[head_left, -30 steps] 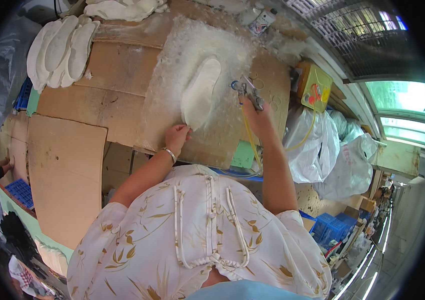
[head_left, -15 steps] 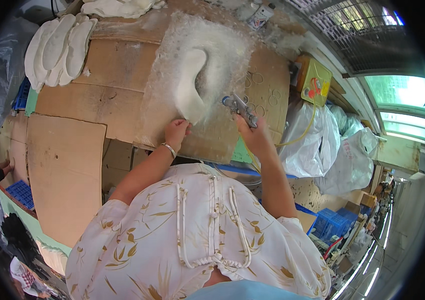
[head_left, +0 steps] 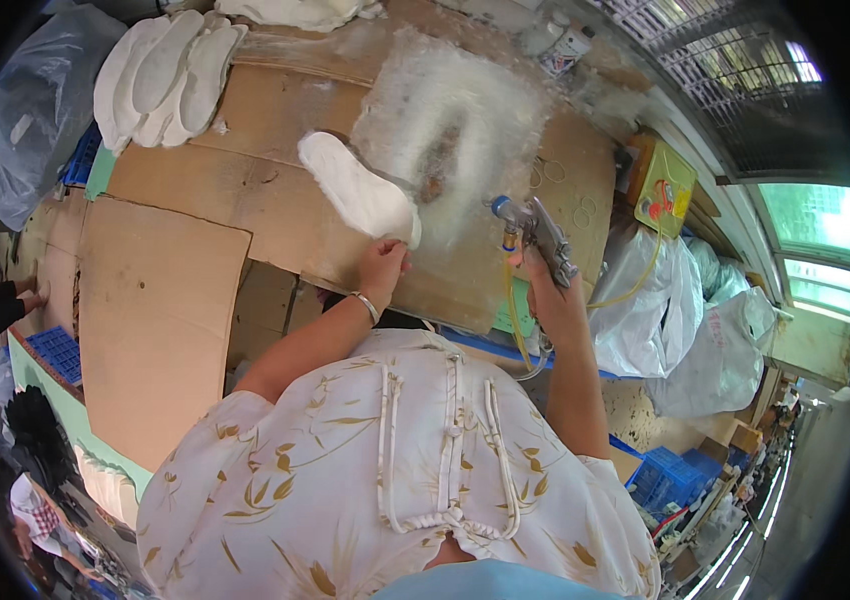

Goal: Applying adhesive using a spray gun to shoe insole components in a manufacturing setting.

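My left hand (head_left: 382, 272) pinches the near end of a white insole (head_left: 350, 185) between thumb and fingers. The insole slants to the far left, partly over bare cardboard and partly over the edge of a whitish, residue-coated sheet (head_left: 415, 85). A darker insole-shaped mark shows on that sheet. Wrapped around a metal spray gun (head_left: 543, 245) is my right hand (head_left: 555, 300), right of the sheet. The gun's blue-ringed nozzle faces left, and a yellow hose (head_left: 511, 300) hangs from it. Whether the trigger is pressed I cannot tell.
White insoles (head_left: 160, 80) lie stacked at the far left of the cardboard-covered table (head_left: 185, 180). Bottles (head_left: 563, 50) stand at the back. A yellow can (head_left: 665, 185) with a hose is at the right, above white plastic bags (head_left: 650, 310). Rubber-band-like rings (head_left: 550, 172) lie near the gun.
The insole has swung off the coated sheet to the left, its far end now over cardboard. My right hand has drawn the spray gun away from it. The whole view has shifted slightly.
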Available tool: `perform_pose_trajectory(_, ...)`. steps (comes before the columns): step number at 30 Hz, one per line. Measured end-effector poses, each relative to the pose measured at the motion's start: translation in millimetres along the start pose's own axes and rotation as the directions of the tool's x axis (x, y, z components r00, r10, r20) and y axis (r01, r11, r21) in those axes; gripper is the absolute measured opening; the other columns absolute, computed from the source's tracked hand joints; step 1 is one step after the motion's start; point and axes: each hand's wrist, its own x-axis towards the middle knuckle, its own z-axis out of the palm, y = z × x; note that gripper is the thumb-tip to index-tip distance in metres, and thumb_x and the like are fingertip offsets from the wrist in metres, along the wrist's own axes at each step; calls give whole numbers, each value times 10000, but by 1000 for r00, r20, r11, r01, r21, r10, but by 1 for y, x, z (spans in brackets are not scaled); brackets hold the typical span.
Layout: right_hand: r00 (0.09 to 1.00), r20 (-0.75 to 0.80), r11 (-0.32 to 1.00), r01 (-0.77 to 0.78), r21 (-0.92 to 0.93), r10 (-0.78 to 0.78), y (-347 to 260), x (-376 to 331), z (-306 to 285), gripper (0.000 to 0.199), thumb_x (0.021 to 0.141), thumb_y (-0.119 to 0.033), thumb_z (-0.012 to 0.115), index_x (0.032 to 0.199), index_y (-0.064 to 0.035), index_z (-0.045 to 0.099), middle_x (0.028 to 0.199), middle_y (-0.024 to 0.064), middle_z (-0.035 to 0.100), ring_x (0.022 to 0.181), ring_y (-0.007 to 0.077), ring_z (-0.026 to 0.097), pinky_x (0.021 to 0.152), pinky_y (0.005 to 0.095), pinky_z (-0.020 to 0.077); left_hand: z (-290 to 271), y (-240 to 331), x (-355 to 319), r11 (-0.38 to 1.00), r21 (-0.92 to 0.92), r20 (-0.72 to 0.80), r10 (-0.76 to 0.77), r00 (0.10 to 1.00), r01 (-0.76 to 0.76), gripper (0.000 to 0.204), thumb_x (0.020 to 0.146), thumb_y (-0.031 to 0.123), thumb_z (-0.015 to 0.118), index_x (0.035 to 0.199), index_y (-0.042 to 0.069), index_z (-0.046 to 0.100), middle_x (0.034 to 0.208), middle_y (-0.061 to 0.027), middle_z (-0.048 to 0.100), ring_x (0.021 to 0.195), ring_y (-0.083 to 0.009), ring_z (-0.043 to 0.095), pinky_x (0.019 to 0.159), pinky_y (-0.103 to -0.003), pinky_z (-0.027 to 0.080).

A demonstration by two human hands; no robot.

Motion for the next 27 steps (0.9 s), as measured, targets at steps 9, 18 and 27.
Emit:
perform_pose_trajectory(9,997,-52,998,-59,38,61,30,-13,-22,294,910,-287,566,934,-5,646,749,-4,570,707,80,486,637,237,397,31,172,-32,959,-36,109,283,953,-280,169,869,220,584,939,67,608,896,-34,639,766,-154,629,655,-268,473)
perform_pose_trajectory(18,993,-108,995,62,76,-54,63,-43,-31,314,920,-290,545,999,10,595,805,23,582,765,91,497,695,242,414,110,267,-8,914,77,373,344,862,-398,185,835,208,617,958,70,610,894,-37,633,804,-165,632,683,-267,480)
perform_pose_trajectory(27,981,-188,988,-7,154,36,86,-61,-28,269,917,-264,552,945,2,589,752,5,535,697,88,453,625,248,398,74,131,20,859,428,309,155,938,-283,162,839,184,614,915,41,612,805,-28,624,677,-122,615,548,-239,486)
